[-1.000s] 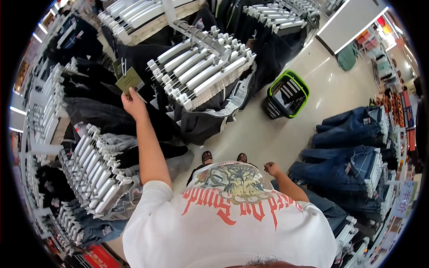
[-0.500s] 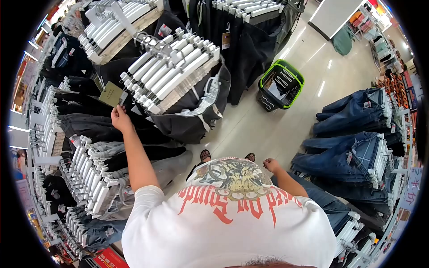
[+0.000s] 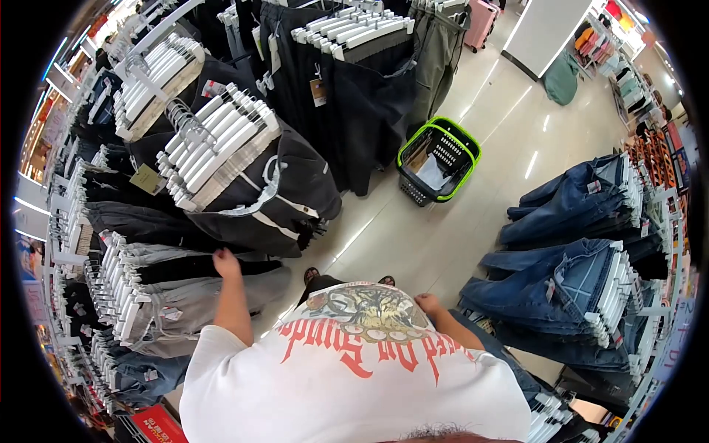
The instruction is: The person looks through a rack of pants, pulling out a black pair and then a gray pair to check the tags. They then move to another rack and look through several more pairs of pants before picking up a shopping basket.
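My left hand (image 3: 226, 263) is at the dark trousers (image 3: 166, 227) on the left rack, its fingers curled; whether it pinches any cloth I cannot make out. Close above it hang dark grey shorts or trousers (image 3: 258, 230) on white hangers (image 3: 221, 144). A tan tag (image 3: 146, 179) hangs further up to the left. Near the right side of my white printed shirt (image 3: 354, 369), my right hand (image 3: 426, 301) hangs low with its fingers curled, touching no garment that I can see.
A black basket with a green rim (image 3: 441, 159) stands on the floor ahead, holding something pale. Blue jeans (image 3: 550, 284) hang on the right rack. A white pillar (image 3: 543, 37) and a pink suitcase (image 3: 482, 22) are further off.
My left hand has left the tan tag and moved down toward me. My right hand has shifted slightly left and down. The view has moved, with the basket now lower and further left.
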Demonstrator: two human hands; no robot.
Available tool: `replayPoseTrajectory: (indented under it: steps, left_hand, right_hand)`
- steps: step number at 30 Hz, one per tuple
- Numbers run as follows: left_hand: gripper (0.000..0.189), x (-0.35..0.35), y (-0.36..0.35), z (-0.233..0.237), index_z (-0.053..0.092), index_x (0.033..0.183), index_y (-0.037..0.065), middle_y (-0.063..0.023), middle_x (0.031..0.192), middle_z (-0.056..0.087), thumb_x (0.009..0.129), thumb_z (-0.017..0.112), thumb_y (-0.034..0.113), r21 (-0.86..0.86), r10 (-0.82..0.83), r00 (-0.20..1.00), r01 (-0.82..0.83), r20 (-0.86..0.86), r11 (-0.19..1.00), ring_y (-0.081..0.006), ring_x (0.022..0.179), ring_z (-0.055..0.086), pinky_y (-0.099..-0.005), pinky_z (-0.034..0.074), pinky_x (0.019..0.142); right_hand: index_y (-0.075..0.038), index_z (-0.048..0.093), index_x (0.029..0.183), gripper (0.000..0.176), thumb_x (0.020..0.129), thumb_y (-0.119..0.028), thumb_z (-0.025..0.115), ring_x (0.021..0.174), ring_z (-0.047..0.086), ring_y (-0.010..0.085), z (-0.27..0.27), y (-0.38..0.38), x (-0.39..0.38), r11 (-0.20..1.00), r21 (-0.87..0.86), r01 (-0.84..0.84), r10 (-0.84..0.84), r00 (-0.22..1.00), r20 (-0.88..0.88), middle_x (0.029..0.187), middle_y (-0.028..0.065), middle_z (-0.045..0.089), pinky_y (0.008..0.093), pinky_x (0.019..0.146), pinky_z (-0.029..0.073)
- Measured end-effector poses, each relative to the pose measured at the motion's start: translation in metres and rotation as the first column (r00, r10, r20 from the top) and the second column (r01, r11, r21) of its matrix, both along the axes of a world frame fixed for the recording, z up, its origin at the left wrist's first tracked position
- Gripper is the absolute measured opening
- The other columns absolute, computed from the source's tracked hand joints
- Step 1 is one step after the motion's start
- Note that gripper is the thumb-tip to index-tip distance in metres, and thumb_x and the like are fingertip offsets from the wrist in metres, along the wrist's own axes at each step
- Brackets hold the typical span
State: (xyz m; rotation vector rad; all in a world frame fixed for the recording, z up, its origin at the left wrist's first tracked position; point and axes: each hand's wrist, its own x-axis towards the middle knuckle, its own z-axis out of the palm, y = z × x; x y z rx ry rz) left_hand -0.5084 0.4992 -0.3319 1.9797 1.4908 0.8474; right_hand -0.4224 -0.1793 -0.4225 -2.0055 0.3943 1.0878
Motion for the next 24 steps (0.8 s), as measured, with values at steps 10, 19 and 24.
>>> replayPoseTrajectory:
  steps: [10,19,24]
  left_hand:
    - [0.037,-0.113,-0.186,-0.162,0.07,0.104,0.008,-0.0221,0.103,0.069,0.083,0.058,0.037,-0.776,-0.954,0.17,0.556,-0.245,0.298,-0.0371,0.097,0.066,-0.0444,0.05,0.086]
    - [0.016,-0.002,-0.14,-0.171,0.069,0.084,0.009,-0.0182,0.09,0.068,0.076,0.057,0.016,-0.602,-0.803,-0.252,0.783,-0.539,0.158,-0.0373,0.084,0.067,-0.0515,0.054,0.071]
    - [0.017,0.111,-0.144,-0.172,0.069,0.089,0.005,-0.0168,0.086,0.069,0.081,0.06,0.017,-0.743,-0.872,0.444,0.508,-0.207,0.435,-0.0302,0.074,0.068,-0.0445,0.054,0.069]
  right_hand:
    - [-0.001,0.068,0.112,0.042,0.092,-0.037,0.062,0.094,0.065,0.0218,-0.026,0.039,0.054,0.885,0.393,-0.249,0.284,0.958,-0.033,0.104,0.0122,0.071,0.0346,0.082,0.051]
    - [0.0,0.069,0.108,0.045,0.094,-0.041,0.057,0.094,0.065,0.0231,0.068,0.046,0.155,0.863,0.28,-0.42,0.392,0.907,0.152,0.103,0.0148,0.07,0.0344,0.079,0.052]
    - [-0.004,0.069,0.103,0.055,0.099,-0.05,0.04,0.072,0.065,0.0225,0.067,0.01,0.199,0.997,0.058,-0.055,0.05,0.995,0.082,0.074,0.0113,0.067,0.0384,0.073,0.05]
